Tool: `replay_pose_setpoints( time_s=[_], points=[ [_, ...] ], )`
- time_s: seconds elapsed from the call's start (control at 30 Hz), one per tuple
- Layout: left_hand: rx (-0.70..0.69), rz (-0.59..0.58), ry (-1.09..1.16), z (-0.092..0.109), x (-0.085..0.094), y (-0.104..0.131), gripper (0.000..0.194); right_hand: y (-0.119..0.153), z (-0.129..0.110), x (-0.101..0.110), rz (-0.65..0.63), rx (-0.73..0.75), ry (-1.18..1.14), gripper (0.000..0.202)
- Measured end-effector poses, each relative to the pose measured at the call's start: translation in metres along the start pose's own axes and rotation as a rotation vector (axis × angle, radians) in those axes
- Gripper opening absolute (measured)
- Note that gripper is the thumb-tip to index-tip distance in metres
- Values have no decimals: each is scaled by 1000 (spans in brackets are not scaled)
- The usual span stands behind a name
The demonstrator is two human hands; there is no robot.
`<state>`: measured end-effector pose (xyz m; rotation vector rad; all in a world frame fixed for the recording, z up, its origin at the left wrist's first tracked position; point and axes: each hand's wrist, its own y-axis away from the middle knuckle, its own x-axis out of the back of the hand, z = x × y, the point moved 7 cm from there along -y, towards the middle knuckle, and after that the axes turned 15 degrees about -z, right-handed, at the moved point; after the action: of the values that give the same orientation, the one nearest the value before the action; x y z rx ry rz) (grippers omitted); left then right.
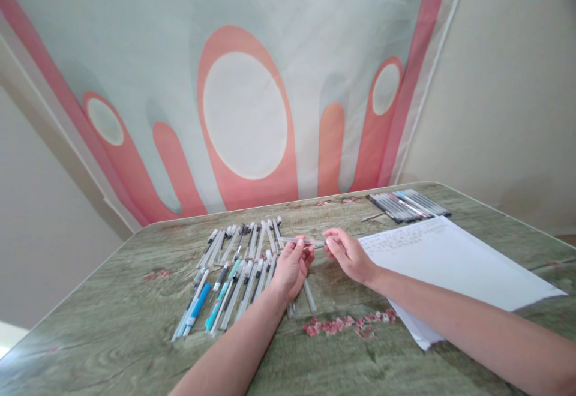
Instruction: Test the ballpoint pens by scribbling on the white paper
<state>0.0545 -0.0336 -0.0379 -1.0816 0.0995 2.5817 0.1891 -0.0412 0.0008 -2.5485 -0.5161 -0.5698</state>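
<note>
Between my two hands a thin clear pen tube (314, 242) lies roughly level above the table. My left hand (293, 265) pinches its barrel, and the fingers of my right hand (346, 253) close on its dark right end. Left of my hands, several clear pens with dark or white caps (258, 240) lie side by side in an upper row. Below them is a second row of pens, among them a blue pen (198, 307) and a teal pen (216, 309). A clear tube (310, 296) lies just below my hands.
A large white paper (459, 264) with handwriting along its top lies under my right forearm. Behind it, a tight row of thin refills or pens (407, 205) rests near the table's back edge. The wood-patterned table (112, 300) meets a patterned cloth (270, 0) behind.
</note>
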Motion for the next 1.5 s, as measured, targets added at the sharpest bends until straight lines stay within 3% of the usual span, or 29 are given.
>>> replay_pose_setpoints(
  time_s=[0.2, 0.47, 0.7, 0.97, 1.2, 1.37, 1.5],
  points=[
    [-13, 20, 0, 2, 3, -1, 17, 1, -6, 5, 78, 81, 100, 13],
    [-21, 40, 23, 3, 6, -1, 15, -1, 10, -2, 65, 48, -45, 17],
    [-54, -4, -11, 8, -1, 0, 17, -1, 6, 3, 88, 30, -12, 18],
    [-90, -9, -116, 9, -6, 0, 19, -1, 5, 2, 21, -27, 112, 32],
    [-101, 12, -116, 10, 0, 0, 22, -2, 2, 0, 10, -21, 193, 19],
    [-85, 3, -126, 8, -2, 1, 23, -3, 2, -2, -29, -22, 203, 29],
    [-102, -1, -128, 9, -2, 0, 22, -2, 4, 0, 7, -33, 164, 17]
  ],
)
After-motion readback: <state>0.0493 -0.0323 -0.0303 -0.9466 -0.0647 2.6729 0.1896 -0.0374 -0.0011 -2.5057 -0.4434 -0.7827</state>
